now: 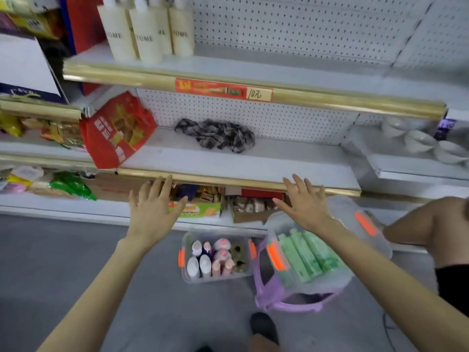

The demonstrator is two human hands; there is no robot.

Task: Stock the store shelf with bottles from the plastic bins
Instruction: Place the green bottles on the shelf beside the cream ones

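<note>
Two clear bins with orange latches hold the bottles waiting to be shelved. The floor bin (pixel 215 278) sits on the grey floor (pixel 63 262) just below the shelving, packed with upright white, pink and dark bottles (pixel 203 262). The stool bin (pixel 380 245), just to its right, rests tilted on a purple stool (pixel 276 298) and carries green bottles (pixel 307 257) lying side by side.

Above them the left hand (pixel 152 209) and the right hand (pixel 307 204) are both spread, fingers straight and apart, gripping nothing. They are held well apart in front of the gold front edge of the middle shelf (pixel 279 158), the right hand over the stool bin.

That shelf bears a dark patterned cloth (pixel 218 134) near its back wall. A red bag (pixel 114 128) leans over its left end.

On the top shelf (pixel 253 69), cream bottles (pixel 144 34) with dark lettering stand grouped at the left. A red and yellow price tag (pixel 223 90) is fixed to that shelf's gold edge.

Beneath the middle shelf, behind the hands, lie boxes of packaged goods (pixel 200 207). White bowls (pixel 418 141) sit on the adjoining shelf at the right. Bright snack packets (pixel 71 185) fill the shelves at the left.

A bent bare knee (pixel 431 219) enters from the right edge, close beside the stool bin. A dark shoe (pixel 262 323) shows on the floor at the bottom.
</note>
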